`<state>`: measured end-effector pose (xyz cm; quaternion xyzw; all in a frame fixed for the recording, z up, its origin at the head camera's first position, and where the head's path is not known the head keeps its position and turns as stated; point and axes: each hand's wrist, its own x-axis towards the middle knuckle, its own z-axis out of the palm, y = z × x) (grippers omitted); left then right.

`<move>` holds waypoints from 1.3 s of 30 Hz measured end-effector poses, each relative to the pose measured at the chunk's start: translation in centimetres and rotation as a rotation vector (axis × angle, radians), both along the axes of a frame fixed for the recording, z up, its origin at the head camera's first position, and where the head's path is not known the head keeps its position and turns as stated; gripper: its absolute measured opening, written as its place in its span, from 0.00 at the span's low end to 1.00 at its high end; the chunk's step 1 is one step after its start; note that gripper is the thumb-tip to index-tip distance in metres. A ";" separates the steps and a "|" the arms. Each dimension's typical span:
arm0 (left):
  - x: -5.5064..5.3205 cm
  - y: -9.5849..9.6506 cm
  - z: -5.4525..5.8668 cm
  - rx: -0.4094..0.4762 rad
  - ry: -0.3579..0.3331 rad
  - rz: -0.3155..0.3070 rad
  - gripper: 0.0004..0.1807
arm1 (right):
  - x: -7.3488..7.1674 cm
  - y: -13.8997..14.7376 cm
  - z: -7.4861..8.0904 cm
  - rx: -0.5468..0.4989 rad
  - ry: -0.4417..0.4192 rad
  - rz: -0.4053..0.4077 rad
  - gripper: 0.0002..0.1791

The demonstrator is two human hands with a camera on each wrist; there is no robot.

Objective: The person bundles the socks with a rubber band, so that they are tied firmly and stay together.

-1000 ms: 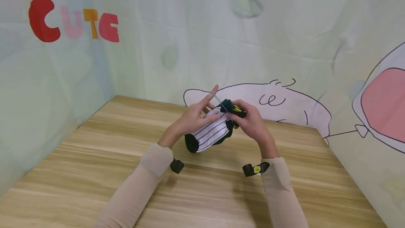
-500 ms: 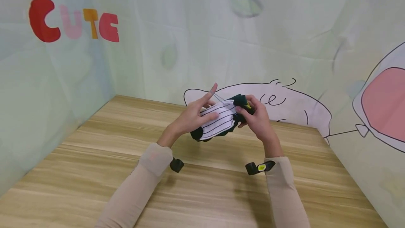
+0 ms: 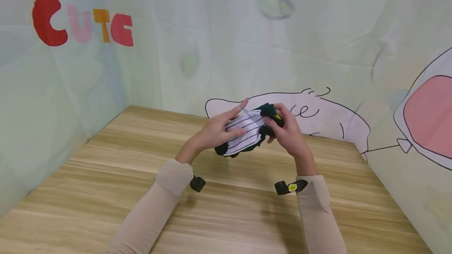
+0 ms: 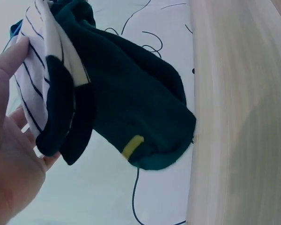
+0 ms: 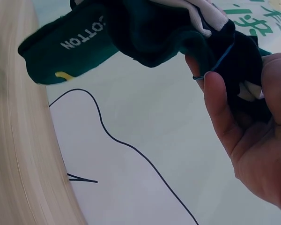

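A bundle of socks is held up above the table, white ones with black stripes and black toes [image 3: 243, 134] together with dark green ones [image 4: 126, 89]. My left hand [image 3: 217, 128] grips the striped socks, thumb across the front and fingers behind. Its index finger points up with a thin blue elastic band [image 3: 251, 117] hooked on it. The band stretches across the bundle toward my right hand [image 3: 290, 134], which pinches the dark gathered end [image 5: 243, 61]. In the right wrist view, white lettering shows on a green sock [image 5: 68, 51].
A wood-grain table [image 3: 226, 211] lies below. Printed cloth walls [image 3: 176, 50] stand at the back and both sides. Each forearm wears a beige sleeve, and a black wrist camera [image 3: 197, 184] juts from the left cuff.
My right hand has shifted a little right and the bundle with it, its lower end lifting. My left index finger keeps the band hooked, its tip now slightly farther right.
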<state>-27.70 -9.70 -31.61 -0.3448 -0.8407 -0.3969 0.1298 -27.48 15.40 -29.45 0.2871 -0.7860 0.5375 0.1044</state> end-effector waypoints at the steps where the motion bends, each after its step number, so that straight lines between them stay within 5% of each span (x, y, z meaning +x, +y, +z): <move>1: 0.0 0.0 0.0 -0.005 0.002 -0.001 0.43 | 0.0 0.0 0.0 0.005 -0.003 -0.002 0.16; 12: -0.1 0.3 -0.1 0.055 0.038 -0.032 0.35 | 0.2 -0.1 0.3 -0.007 0.021 -0.026 0.17; 39: 0.1 0.2 0.0 0.224 -0.095 -0.104 0.19 | 0.3 0.4 0.2 0.045 0.022 -0.041 0.16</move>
